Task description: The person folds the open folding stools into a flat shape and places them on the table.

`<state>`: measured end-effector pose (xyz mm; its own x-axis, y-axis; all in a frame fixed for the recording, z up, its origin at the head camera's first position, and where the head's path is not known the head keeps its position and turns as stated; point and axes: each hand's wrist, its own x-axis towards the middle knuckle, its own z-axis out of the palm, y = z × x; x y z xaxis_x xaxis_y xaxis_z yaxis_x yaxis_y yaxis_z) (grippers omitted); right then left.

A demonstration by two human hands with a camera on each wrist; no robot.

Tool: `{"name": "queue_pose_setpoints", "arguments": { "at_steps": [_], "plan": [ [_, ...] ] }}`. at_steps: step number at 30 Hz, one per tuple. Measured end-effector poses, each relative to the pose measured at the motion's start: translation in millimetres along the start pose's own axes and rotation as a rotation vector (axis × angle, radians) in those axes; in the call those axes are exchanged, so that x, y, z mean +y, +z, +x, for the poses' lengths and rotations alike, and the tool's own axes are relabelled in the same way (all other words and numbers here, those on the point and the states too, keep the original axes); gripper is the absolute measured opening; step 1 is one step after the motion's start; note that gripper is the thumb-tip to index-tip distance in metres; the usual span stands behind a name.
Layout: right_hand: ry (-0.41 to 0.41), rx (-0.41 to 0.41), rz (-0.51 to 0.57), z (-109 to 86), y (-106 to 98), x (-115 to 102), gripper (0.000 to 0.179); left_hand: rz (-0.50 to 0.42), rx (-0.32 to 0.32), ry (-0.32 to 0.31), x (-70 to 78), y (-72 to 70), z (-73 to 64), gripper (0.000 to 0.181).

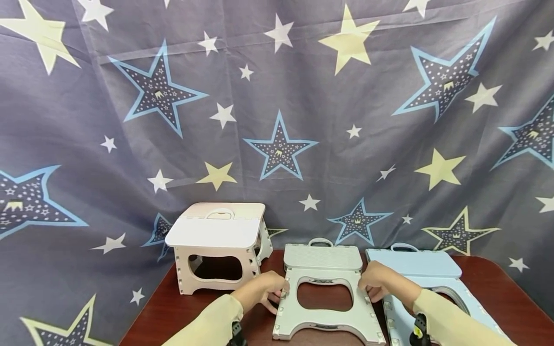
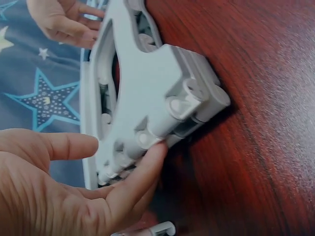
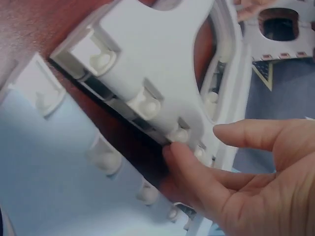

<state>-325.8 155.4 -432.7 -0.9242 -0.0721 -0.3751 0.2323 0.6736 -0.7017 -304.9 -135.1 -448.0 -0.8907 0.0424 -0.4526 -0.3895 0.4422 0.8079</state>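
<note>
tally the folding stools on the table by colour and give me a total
Pale pink plastic folding stool, standing opened: 1
Pale grey-green plastic folding stool, folded flat: 1
Light blue plastic folding stool, folded flat: 1
Total: 3

The table (image 1: 489, 278) bears a pink stool (image 1: 216, 233), grey stool (image 1: 322, 315) — and blue stool (image 1: 415, 263).

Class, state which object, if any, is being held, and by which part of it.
The pale grey step stool: left grip and right grip touch its opposite hinged side edges; whether firmly held cannot be told.
</note>
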Motion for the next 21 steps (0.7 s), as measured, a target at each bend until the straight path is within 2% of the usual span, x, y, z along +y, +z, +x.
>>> {"name": "queue_pose_setpoints", "arguments": {
  "at_steps": [3, 8, 13, 16, 21],
  "plan": [
    [-0.007, -0.018, 0.033, -1.7, -8.6, -2.5, 0.025, 0.017, -0.002, 0.029, 7.3, -2.9, -5.4, 0.032],
    [-0.041, -0.038, 0.065, -4.9, -20.5, -7.7, 0.023, 0.045, 0.012, 0.093, 23.0, -7.5, -17.3, 0.036],
    [-0.075, -0.056, 0.108, -9.3, -32.5, -17.5, 0.032, -0.011, -0.044, 0.178, 38.7, -16.8, -33.5, 0.048],
    [-0.118, -0.073, 0.138, -13.3, -40.6, -28.0, 0.041, -0.047, -0.089, 0.265, 50.0, -26.5, -42.5, 0.052],
    [-0.215, -0.102, 0.189, -24.4, -55.3, -53.8, 0.046, -0.143, -0.146, 0.470, 66.1, -45.7, -50.8, 0.053]
  ]
}}
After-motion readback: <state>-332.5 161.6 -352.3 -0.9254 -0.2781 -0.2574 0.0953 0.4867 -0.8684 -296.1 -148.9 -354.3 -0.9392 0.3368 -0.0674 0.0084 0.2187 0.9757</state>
